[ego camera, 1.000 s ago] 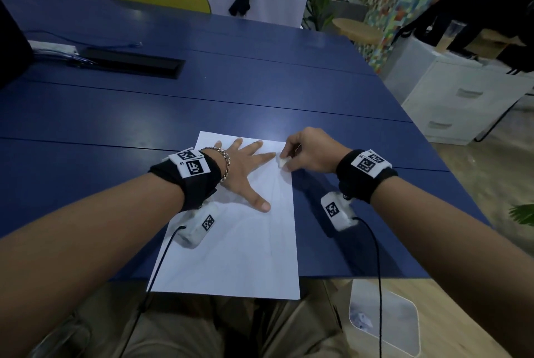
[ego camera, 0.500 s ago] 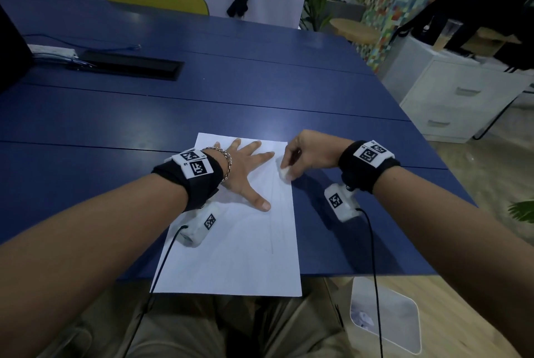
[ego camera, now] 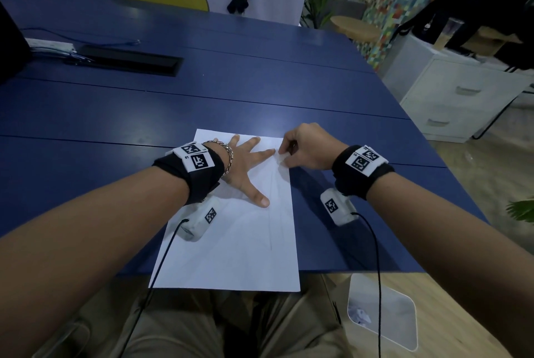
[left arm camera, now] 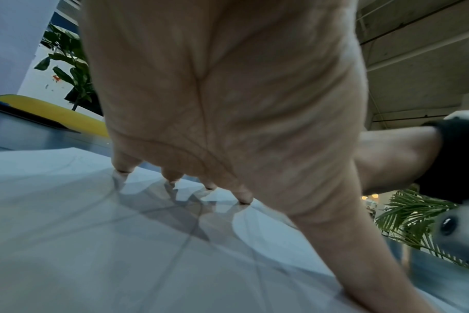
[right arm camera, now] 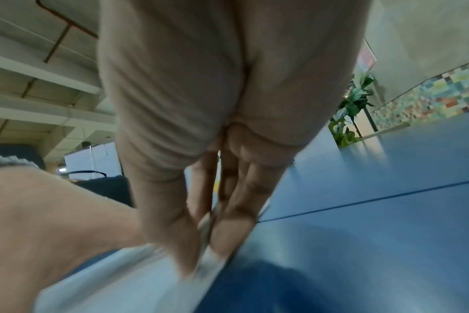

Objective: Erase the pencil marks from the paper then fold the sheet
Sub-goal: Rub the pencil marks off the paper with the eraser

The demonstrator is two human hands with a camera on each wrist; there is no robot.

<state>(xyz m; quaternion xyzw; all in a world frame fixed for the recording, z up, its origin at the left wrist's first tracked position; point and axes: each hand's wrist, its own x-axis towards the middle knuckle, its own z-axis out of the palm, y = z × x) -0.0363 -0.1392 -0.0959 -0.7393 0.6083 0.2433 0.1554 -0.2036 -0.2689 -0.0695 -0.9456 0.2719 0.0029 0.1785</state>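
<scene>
Your right hand (ego camera: pixel 306 148) pinches a small eraser (ego camera: pixel 282 158) on the paper (ego camera: pixel 245 242) at its far right corner; your left hand (ego camera: pixel 245 169) lies spread flat just beside it. The pencil line (ego camera: pixel 271 213) runs lengthwise toward the desk's (ego camera: pixel 115 115) near edge. Only the head view shows that line's whole run.

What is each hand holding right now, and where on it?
The right hand pinches a small white eraser by its upper part. The left hand holds nothing, pressing flat on the paper.
</scene>
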